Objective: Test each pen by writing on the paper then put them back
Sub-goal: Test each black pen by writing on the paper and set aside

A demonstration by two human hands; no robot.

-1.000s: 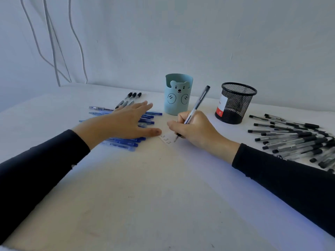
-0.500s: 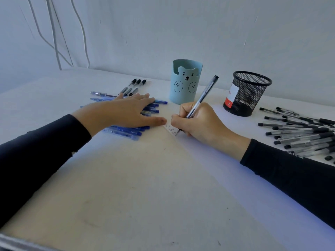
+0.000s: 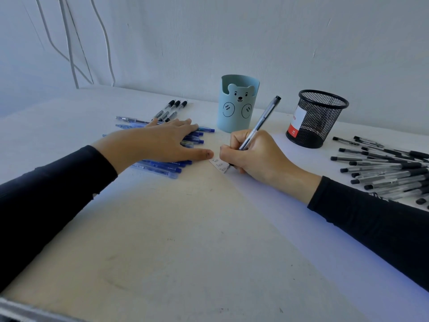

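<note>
Pen test: right hand held pen to paper on the desk.
Grip curled round the pen, tip on the small paper, capped end tilted away. The left hand lay flat, outstretched, over blue pens, thumb at the paper's edge.

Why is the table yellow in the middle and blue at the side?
Head view: the light is uneven, warm on the table between the arms and bluish to the right. Also in the head view, the wide lens smears the black pens at the edge, while the paper by the held pen looks sharp.
</note>
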